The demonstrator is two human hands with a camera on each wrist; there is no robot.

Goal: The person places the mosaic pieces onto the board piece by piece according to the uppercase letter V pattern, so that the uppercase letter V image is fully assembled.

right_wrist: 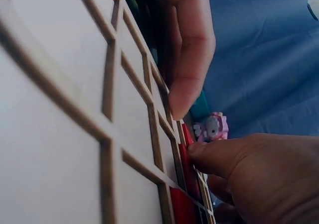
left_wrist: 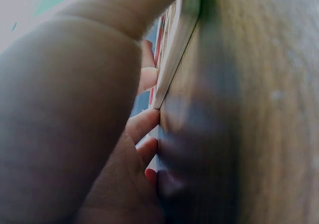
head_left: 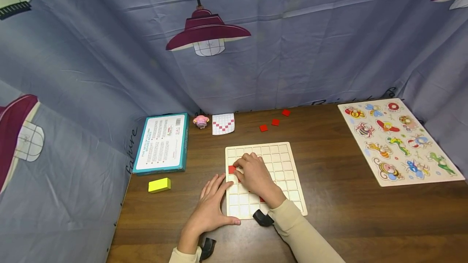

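A pale wooden grid board point(head_left: 289, 149) lies on the table with white squares and several red tiles in its cells. At its left side, a red tile point(head_left: 231, 169) is in one cell, where my right hand point(head_left: 252, 173) has bent fingers; thumb and index tips pinch it by its right side. In the right wrist view, the right thumb point(right_wrist: 219, 157) touches a red tile point(right_wrist: 185, 164). My left hand point(head_left: 210, 210) lies with spread fingers along the board's left edge, thumb at its near edge. Part of the tile row is under my right hand.
Three loose red tiles point(head_left: 275, 122) lie beyond the board. A pattern card point(head_left: 223, 124), a pink figurine point(head_left: 201, 121) and a teal-edged box point(head_left: 161, 143) stand at the back left, a yellow block point(head_left: 159, 185) nearer. An insect puzzle board point(head_left: 396, 143) lies right.
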